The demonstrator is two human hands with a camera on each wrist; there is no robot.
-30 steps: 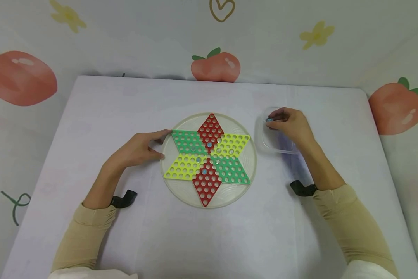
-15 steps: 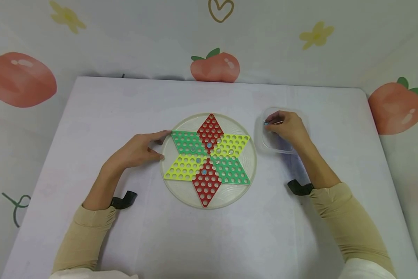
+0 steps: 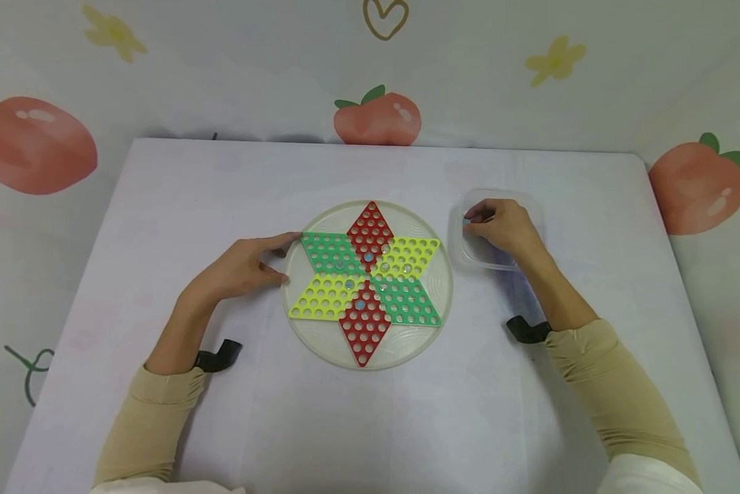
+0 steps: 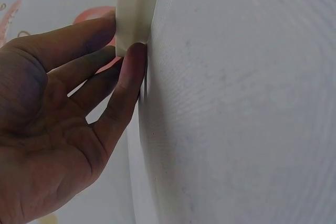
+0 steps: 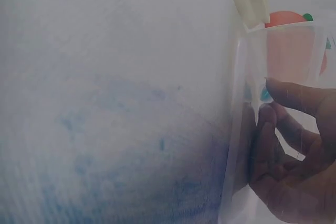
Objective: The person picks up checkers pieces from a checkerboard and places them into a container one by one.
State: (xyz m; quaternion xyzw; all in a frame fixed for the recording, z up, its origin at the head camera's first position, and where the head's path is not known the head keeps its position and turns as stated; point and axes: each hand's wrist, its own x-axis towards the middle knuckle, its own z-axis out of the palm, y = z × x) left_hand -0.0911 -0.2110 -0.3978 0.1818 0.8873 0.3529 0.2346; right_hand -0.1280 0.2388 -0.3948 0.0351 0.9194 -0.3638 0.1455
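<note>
pinched a blue marble (image 5: 265, 95) between thumb and fingertip of the right hand (image 3: 507, 225), with the other fingers bent in towards the palm. held it low inside the clear plastic box (image 3: 490, 265), just above the floor and near the side facing the board; could not tell any contact with that floor.

rested the left hand (image 3: 237, 267) against the left rim of the round cream board (image 3: 407, 343), with fingers outstretched and a little apart. touched the rim with a fingertip at the corner of the green upper-left point, and with the thumb lower down.

had the board flat on the white table (image 3: 320, 425), between both hands, with the box just to its right; could not tell contact from a narrow gap there. saw a six-pointed star (image 3: 367, 274) on it, in red, green and yellow, pitted with round holes. counted three more blue marbles (image 3: 360, 304) seated near the centre: one in the upper red point, one in the lower red, one in the left yellow. saw clear marbles (image 3: 406, 269) in the right yellow point and in the green ones.

wore tan sleeves (image 3: 617, 384) to mid-forearm and a black mount (image 3: 220, 356) at each wrist. faced a pale backdrop (image 3: 252, 75) printed with peaches (image 3: 377, 118) and yellow flowers (image 3: 555, 62)
</note>
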